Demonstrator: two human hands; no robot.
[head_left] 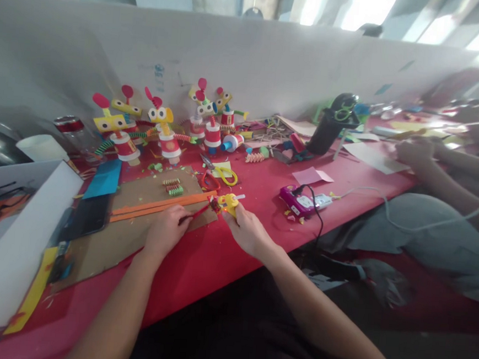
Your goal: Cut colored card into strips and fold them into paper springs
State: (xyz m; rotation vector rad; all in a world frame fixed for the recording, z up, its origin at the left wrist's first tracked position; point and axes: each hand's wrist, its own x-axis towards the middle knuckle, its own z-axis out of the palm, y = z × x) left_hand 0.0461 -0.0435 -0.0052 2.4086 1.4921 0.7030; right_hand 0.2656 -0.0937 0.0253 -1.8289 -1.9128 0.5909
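My right hand (248,231) grips a small yellow hot glue gun (228,203), with a pale glue stick poking out of its back. Its nozzle points left, close to the end of a red paper strip (201,212). That strip is pinched in my left hand (168,228), over the edge of a brown cardboard sheet (135,185). Two long orange paper strips (154,208) lie on the cardboard just beyond my left hand. Behind them rest folded paper springs (173,187). Scissors with yellow and red handles (225,174) lie past the glue gun.
Several paper-cup bird figures (168,141) stand along the white partition (273,60). A purple power strip (298,202) with cables sits to the right, near a black bin (326,134). At left are a phone (89,217) and a white box (17,261). Another person's arms (444,162) rest at far right.
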